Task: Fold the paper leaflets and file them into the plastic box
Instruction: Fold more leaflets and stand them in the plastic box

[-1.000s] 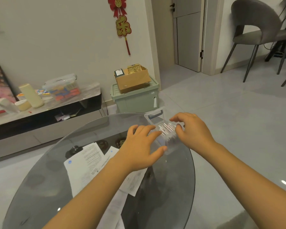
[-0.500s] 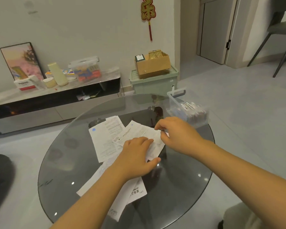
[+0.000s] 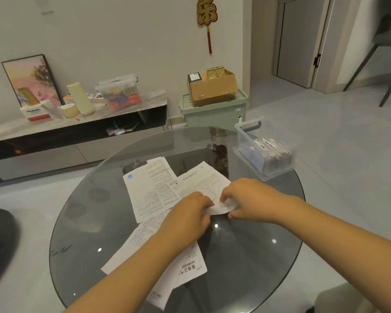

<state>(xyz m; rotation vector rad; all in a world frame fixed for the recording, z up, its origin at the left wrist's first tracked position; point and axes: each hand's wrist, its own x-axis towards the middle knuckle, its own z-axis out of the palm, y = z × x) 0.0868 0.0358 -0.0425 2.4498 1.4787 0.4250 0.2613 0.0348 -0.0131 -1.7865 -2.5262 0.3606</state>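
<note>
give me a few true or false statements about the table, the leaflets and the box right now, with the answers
1. Both hands hold the same leaflet. True: the left hand and right hand pinch the near edge of one leaflet.
2. The plastic box is empty. False: folded papers stand inside it.
3. The box stands at the far right of the glass table. True.
4. Only one leaflet lies on the table. False: several overlap, including one to the left.
5. The box has its lid on. False: its top is open.
</note>
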